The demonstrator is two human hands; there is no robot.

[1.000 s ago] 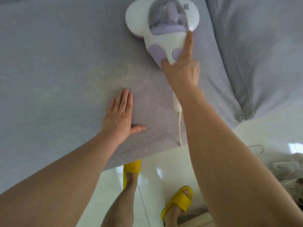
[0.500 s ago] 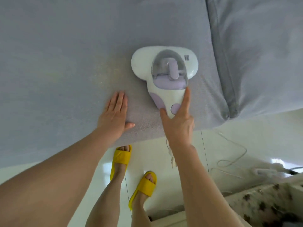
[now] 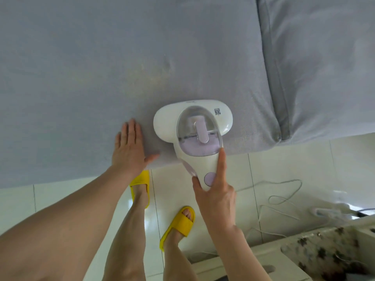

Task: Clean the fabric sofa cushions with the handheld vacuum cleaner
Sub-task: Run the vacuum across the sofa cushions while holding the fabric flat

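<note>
A white and lilac handheld vacuum cleaner [image 3: 194, 128] lies head-down on the front edge of a grey fabric sofa cushion [image 3: 121, 67]. Its handle sticks out over the floor. My right hand [image 3: 215, 191] grips that handle, with the index finger stretched along its right side up to the clear dust cup. My left hand [image 3: 129, 149] lies flat on the cushion just left of the vacuum head, fingers together and thumb out. A faint yellowish patch shows on the fabric above the vacuum.
A second grey cushion [image 3: 324, 67] adjoins on the right across a seam. Below is a white tiled floor [image 3: 284, 163] with a loose white cord [image 3: 284, 191]. My feet wear yellow slippers [image 3: 178, 226]. A flower-patterned object [image 3: 328, 252] sits at the lower right.
My right hand has pulled the vacuum back across the cushion to its front edge. My left hand stays flat on the fabric. The view has shifted back, showing more floor.
</note>
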